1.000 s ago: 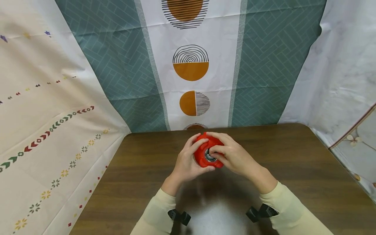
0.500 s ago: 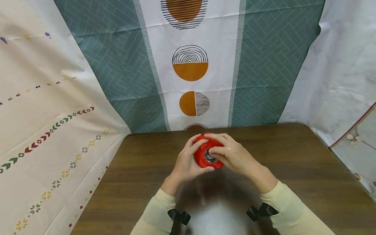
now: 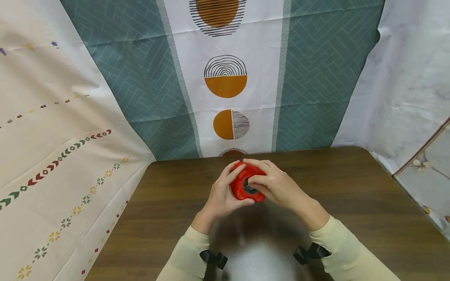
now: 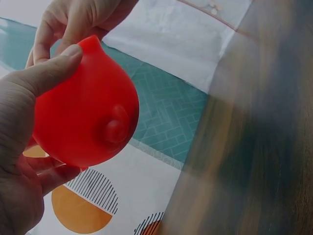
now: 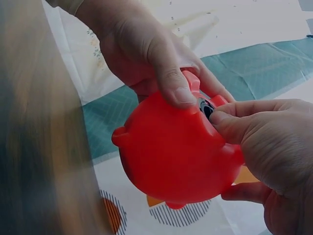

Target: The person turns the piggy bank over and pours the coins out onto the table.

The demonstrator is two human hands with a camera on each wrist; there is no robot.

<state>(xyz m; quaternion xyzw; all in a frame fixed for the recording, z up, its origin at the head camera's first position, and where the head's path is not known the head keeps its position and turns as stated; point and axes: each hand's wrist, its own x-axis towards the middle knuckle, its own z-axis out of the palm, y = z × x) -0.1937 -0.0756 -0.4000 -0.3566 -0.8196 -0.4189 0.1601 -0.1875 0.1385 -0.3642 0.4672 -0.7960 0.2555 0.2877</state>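
While holding the knobbed red ball (image 5: pixel 168 147) up above the tabletop (image 3: pixel 168 195), clasping the ball's left side with the left grip (image 3: pixel 222 196) and pinching the dark disc (image 5: pixel 205 106) set into the ball between thumb and finger of the right grip (image 3: pixel 280 186). Touching the ball's far edge with another finger of that right grip. Facing a patterned cloth (image 3: pixel 226 86) beyond the ball, and wearing pale sleeves (image 3: pixel 185 255) with black devices (image 3: pixel 213 258) on the ball's near side.

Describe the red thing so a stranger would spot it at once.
Find the brown table in front of the teal cloth. In the head view, near its far edge, the left grip and right grip meet on the red thing. It alone is a bright, knobbed ball with a dark round fitting.
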